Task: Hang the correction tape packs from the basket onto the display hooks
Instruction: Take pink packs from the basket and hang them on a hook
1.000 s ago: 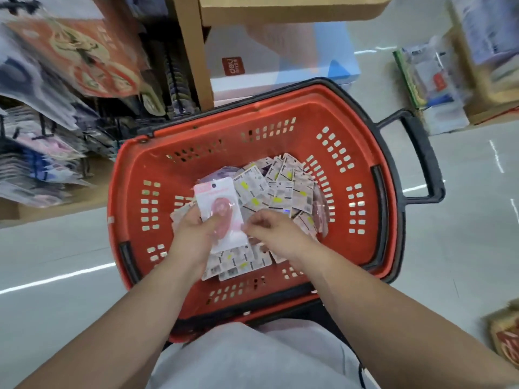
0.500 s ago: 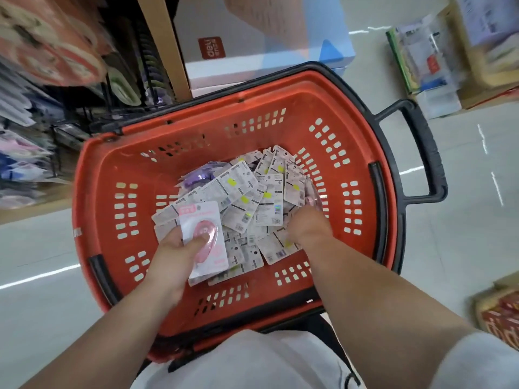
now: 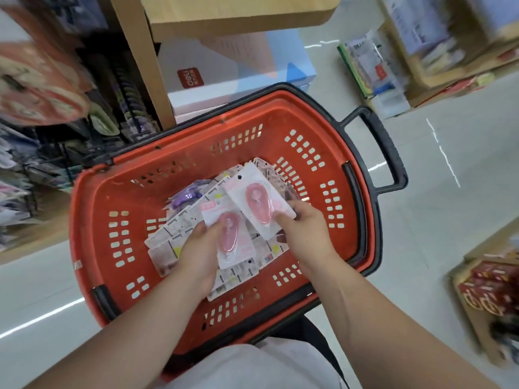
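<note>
- Left grip (image 3: 200, 248): I see it pinching the first pink pack (image 3: 230, 238), with the thumb laid over the blister face and the fingers hidden beneath the card. The pack is held face up just above the pile, slightly toward 6 o'clock from the basket's middle.
- Right grip (image 3: 304, 234): it pinches the second pink pack (image 3: 259, 203) by its lower right corner, thumb on top and fingers curled round the edge. This pack is tilted, its hang hole pointing to 11 o'clock. In my view its lower edge overlaps the upper right corner of the first pink pack.
- Pile of packs (image 3: 168, 240): loose cards are heaped on the basket floor, most lying back side up with printed labels showing. A purple pack (image 3: 185, 196) shows at the heap's 10 o'clock edge.
- Basket (image 3: 90, 220): red slotted plastic with a black rim, directly ahead of me. Its black handle (image 3: 391, 153) juts toward 2 o'clock.
- Display hooks (image 3: 127, 88): dark prongs carrying stock at 10 o'clock from the basket, beside a wooden upright (image 3: 146, 66); they are too blurred to count. Blurred hanging goods (image 3: 39, 88) fill the view from 9 to 10 o'clock.
- White box (image 3: 230, 71): it bears a red logo and stands at 12 o'clock beyond the basket, under a wooden shelf (image 3: 238, 9).
- Floor (image 3: 449, 234): pale tiles, with blurred stock at 1 and 4 o'clock.
</note>
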`<state>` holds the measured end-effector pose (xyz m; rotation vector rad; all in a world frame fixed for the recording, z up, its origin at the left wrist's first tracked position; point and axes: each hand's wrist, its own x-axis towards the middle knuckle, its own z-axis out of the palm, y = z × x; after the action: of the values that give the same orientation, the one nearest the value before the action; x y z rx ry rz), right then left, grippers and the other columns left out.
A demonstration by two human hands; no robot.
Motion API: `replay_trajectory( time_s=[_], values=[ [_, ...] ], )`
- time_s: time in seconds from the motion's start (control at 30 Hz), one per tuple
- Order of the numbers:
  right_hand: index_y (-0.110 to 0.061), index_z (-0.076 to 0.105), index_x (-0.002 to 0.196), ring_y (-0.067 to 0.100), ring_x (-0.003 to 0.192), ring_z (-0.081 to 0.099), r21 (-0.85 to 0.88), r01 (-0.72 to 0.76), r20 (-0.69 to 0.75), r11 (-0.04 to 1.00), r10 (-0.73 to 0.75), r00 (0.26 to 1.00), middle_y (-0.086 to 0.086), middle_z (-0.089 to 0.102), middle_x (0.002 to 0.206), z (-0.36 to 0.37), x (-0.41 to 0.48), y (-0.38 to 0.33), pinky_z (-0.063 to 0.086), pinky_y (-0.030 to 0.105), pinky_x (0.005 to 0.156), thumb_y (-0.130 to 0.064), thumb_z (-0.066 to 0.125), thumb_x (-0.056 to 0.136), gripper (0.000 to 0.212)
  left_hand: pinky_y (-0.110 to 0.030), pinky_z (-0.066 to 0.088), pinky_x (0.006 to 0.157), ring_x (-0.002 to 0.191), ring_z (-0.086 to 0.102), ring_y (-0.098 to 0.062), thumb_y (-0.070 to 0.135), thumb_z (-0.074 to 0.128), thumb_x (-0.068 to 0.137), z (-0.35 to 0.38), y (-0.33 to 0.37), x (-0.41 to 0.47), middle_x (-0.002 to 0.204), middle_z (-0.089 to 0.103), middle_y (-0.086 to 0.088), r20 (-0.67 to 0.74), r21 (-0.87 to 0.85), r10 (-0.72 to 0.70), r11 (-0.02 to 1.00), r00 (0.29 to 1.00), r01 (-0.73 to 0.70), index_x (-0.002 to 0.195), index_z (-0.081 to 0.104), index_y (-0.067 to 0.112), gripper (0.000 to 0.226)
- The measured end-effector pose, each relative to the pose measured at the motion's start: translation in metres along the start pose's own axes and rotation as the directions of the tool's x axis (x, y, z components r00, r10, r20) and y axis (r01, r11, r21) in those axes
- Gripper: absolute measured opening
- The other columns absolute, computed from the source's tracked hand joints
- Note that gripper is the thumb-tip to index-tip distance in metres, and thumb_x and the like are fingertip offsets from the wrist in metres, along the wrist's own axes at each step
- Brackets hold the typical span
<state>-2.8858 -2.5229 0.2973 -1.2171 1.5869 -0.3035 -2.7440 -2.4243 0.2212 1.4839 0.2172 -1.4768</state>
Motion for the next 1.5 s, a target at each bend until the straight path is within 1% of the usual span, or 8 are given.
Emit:
replay_trajectory(
  time_s=[0.07, 0.13, 0.27, 0.43, 0.6, 0.9, 1.07, 1.5],
  values=[
    [-0.01, 0.075, 0.092, 0.034, 0.074, 0.071, -0.013, -0.028, 0.036, 1.0, 0.029, 0.999, 0.014, 0.074, 0.09, 0.017, 0.0, 0.004, 0.06, 0.051, 0.067, -0.006, 0.067, 0.092, 0.009, -0.056, 0.054, 0.103, 0.115, 0.073, -0.032, 0.064, 0.085, 0.073, 0.006, 0.007, 0.004, 0.124, 0.077, -0.007, 0.108, -0.031, -0.006, 0.999, 0.994, 0.01, 0.136, 0.065, 0.023, 0.077],
    [-0.009, 0.073, 0.085, 0.024, 0.062, 0.066, -0.032, -0.065, 0.079, 0.997, 0.067, 0.995, 0.022, 0.071, 0.085, 0.032, 0.0, 0.01, 0.058, 0.049, 0.062, -0.006, 0.07, 0.091, 0.007, -0.053, 0.058, 0.097, 0.111, 0.075, -0.033, 0.042, 0.083, 0.085, 0.013, 0.015, 0.012, 0.122, 0.077, -0.01, 0.118, -0.023, 0.03, 0.999, 0.993, -0.027, 0.135, 0.066, 0.019, 0.058],
    [-0.016, 0.067, 0.072, 0.008, 0.054, 0.054, 0.045, -0.186, -0.047, 0.982, 0.188, 0.981, -0.004, 0.06, 0.063, 0.045, 0.022, 0.02, 0.046, 0.027, 0.06, -0.022, 0.074, 0.092, 0.022, -0.047, 0.059, 0.087, 0.101, 0.075, -0.028, 0.023, 0.076, 0.095, 0.012, 0.023, 0.039, 0.115, 0.079, -0.005, 0.023, 0.118, 0.078, 0.99, 0.997, -0.08, 0.128, 0.07, 0.021, 0.033],
    [-0.02, 0.064, 0.128, 0.028, 0.099, 0.069, -0.114, -0.392, -0.34, 0.913, 0.335, 0.879, 0.0, 0.065, 0.11, 0.031, 0.08, 0.053, 0.061, 0.046, 0.087, -0.04, 0.067, 0.089, 0.043, -0.031, 0.05, 0.067, 0.094, 0.07, -0.027, 0.019, 0.073, 0.097, -0.011, 0.027, 0.061, 0.112, 0.076, -0.004, 0.034, 0.332, 0.094, 0.938, 0.995, -0.1, 0.128, 0.067, 0.022, 0.031],
    [-0.009, 0.062, 0.113, 0.03, 0.1, 0.068, 0.002, -0.531, -0.483, 0.847, 0.466, 0.742, 0.003, 0.068, 0.109, 0.029, 0.111, 0.08, 0.06, 0.041, 0.089, -0.027, 0.073, 0.089, 0.032, -0.037, 0.055, 0.08, 0.098, 0.074, -0.024, 0.016, 0.077, 0.094, -0.03, 0.015, 0.07, 0.108, 0.08, 0.001, 0.038, 0.383, 0.099, 0.918, 0.994, -0.106, 0.121, 0.069, 0.025, 0.03],
    [-0.017, 0.048, 0.139, 0.024, 0.098, 0.065, -0.082, -0.483, -0.579, 0.872, 0.352, 0.735, 0.006, 0.069, 0.113, 0.045, 0.119, 0.087, 0.04, 0.029, 0.073, -0.022, 0.075, 0.092, 0.054, -0.018, 0.054, 0.07, 0.094, 0.076, -0.005, 0.007, 0.073, 0.095, -0.037, 0.002, 0.073, 0.108, 0.079, 0.008, 0.066, 0.378, 0.095, 0.919, 0.993, -0.113, 0.123, 0.068, 0.024, 0.034],
    [-0.022, 0.055, 0.12, 0.026, 0.087, 0.064, -0.202, -0.455, -0.585, 0.867, 0.266, 0.766, 0.005, 0.069, 0.098, 0.043, 0.12, 0.084, 0.042, 0.031, 0.07, -0.026, 0.066, 0.096, 0.026, -0.036, 0.056, 0.087, 0.101, 0.076, -0.015, 0.011, 0.074, 0.095, -0.039, -0.005, 0.074, 0.113, 0.079, 0.006, 0.059, 0.413, 0.062, 0.907, 0.996, -0.081, 0.129, 0.068, 0.026, 0.037],
    [-0.023, 0.061, 0.096, 0.024, 0.085, 0.065, -0.066, -0.336, -0.534, 0.939, 0.251, 0.807, -0.01, 0.061, 0.079, 0.027, 0.106, 0.044, 0.054, 0.035, 0.077, -0.017, 0.064, 0.091, 0.008, -0.036, 0.057, 0.084, 0.104, 0.076, -0.02, 0.01, 0.071, 0.097, -0.027, 0.009, 0.058, 0.113, 0.08, 0.003, 0.09, 0.34, 0.044, 0.938, 0.995, -0.073, 0.127, 0.069, 0.022, 0.032]
  ],
)
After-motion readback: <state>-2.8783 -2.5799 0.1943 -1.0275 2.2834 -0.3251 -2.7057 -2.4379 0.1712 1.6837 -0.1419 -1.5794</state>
